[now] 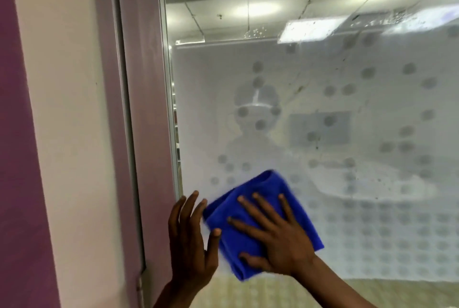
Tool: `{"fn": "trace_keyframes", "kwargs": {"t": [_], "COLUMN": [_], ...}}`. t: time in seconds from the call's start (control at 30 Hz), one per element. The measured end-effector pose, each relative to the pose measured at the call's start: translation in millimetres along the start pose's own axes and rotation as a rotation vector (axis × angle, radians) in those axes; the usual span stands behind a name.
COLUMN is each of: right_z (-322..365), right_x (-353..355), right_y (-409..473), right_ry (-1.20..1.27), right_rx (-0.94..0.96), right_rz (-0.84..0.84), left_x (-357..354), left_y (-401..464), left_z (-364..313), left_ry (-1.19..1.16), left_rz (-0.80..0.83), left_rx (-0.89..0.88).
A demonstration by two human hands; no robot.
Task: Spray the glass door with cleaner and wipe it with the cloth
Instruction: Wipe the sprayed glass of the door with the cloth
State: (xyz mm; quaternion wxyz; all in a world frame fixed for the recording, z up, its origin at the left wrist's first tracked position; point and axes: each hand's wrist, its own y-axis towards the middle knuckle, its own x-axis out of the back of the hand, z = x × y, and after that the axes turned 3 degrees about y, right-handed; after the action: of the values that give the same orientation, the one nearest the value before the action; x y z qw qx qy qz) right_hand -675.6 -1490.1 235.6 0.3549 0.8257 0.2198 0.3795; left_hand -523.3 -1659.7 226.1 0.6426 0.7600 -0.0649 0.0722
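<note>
The glass door [323, 114] fills the right of the view, frosted with a dotted pattern, with droplets and smears near its top. A folded blue cloth [250, 198] lies flat against the lower left of the glass. My right hand [275, 238] presses on the cloth with fingers spread. My left hand [191, 238] is beside the cloth's left edge, fingers apart, against the glass next to the door frame; I cannot tell whether its thumb touches the cloth. No spray bottle is in view.
A pale pink door frame [146, 109] runs down the left of the glass, with a pink and purple wall [49, 134] beyond it. A person's faint reflection shows in the glass. Ceiling lights are seen through the upper pane.
</note>
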Motion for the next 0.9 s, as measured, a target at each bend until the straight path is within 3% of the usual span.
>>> {"fn": "trace_keyframes", "kwargs": {"t": [0.13, 0.2, 0.3, 0.5, 0.6, 0.7, 0.83, 0.9], "right_z": [-34, -41, -34, -24, -47, -83, -137, -148], "right_x": [42, 57, 64, 50, 49, 61, 92, 107], "right_y": [45, 82, 126, 122, 83, 50, 66, 100], "right_ry": [-0.009, -0.009, 0.026, -0.043, -0.079, -0.094, -0.096, -0.042], "right_rx": [-0.678, -0.825, -0.701, -0.042, 0.034, -0.191, -0.790, -0.982], "right_rz": [-0.232, -0.248, -0.220, 0.005, 0.057, -0.121, -0.270, -0.311], "left_x": [-3, -5, -2, -2, -5, -6, -8, -10], "left_y": [42, 70, 114, 157, 161, 168, 178, 177], "left_z": [-5, -11, -21, -22, -19, -8, 4, 2], "left_ry": [0.004, 0.011, -0.003, -0.011, 0.013, 0.069, 0.118, 0.095], "left_rz": [0.007, -0.041, -0.148, -0.179, -0.144, -0.149, -0.143, -0.148], "left_rx": [-0.141, -0.171, -0.144, -0.134, -0.143, -0.167, -0.155, -0.155]}}
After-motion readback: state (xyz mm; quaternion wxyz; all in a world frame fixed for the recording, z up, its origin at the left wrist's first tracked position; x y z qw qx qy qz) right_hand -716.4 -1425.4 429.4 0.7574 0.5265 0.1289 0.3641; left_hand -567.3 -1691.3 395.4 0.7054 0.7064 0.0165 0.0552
